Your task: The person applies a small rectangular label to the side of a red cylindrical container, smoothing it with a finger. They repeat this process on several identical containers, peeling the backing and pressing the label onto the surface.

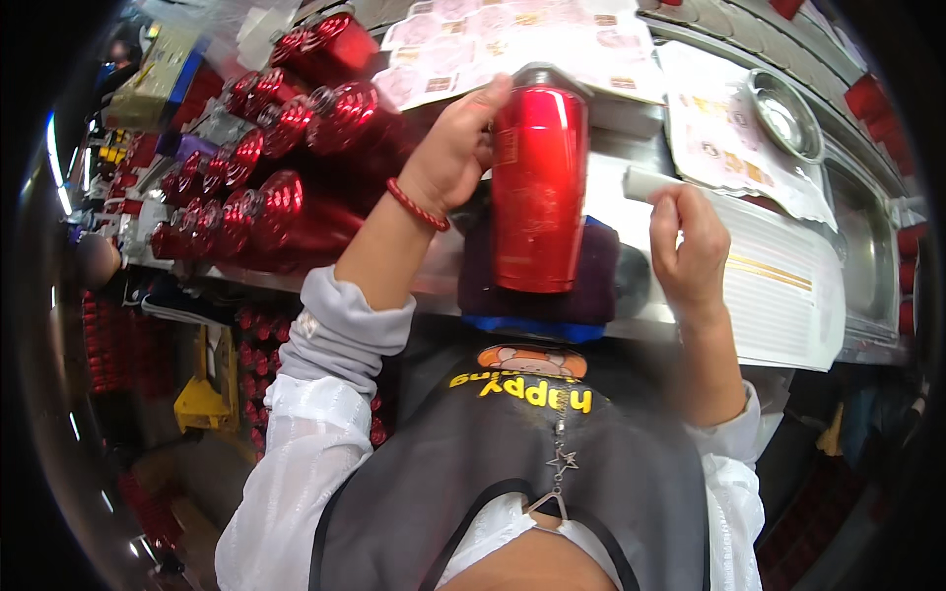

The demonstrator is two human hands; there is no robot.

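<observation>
Red cup [539,197] was in the left grip [453,148], fingers closed on its far end, body over dark cloth [597,271] on the worktop [439,276]. Right grip [690,241] was curled at a white tube-like piece [641,183]; couldn't tell if pinching it. White sheets [788,295] lay just beside, more red vessels [305,212] at left.

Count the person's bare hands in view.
2: the left hand gripping the shiny red tapered cylindrical container, the right hand curled beside white gold-striped sheets. The left is partly hidden.
</observation>
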